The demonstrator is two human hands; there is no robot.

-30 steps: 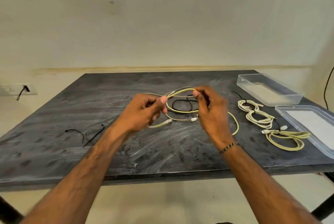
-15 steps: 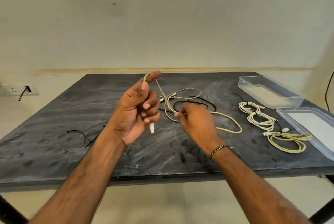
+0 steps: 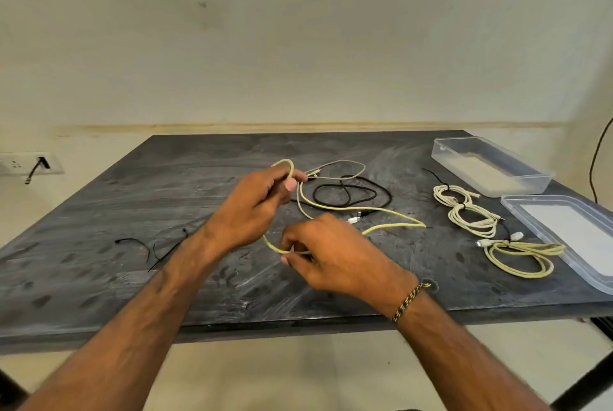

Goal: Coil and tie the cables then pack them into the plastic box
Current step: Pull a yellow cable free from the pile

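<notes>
Head view: the left hand [image 3: 252, 211] is closed around a loop of the yellow cable [image 3: 391, 211], raised above the dark table [image 3: 99, 261]; the loop arches over the index finger. The right hand [image 3: 335, 259], at 5 o'clock from the left hand and near it, pinches a lower run of the same cable between thumb and fingers. The remaining length trails toward 3 o'clock and lies on the table. A loose black cable [image 3: 348, 193] and a beige cable [image 3: 341, 165] lie at 1 o'clock from the left hand, tangled with the yellow one. Three coiled, tied cables [image 3: 477, 221] lie in a row at 3 o'clock. The plastic box [image 3: 491, 166] stands at 2 o'clock, holding no cables; its lid [image 3: 564, 231] lies just beside the coils. Black ties [image 3: 149, 248] lie at 9 o'clock.
</notes>
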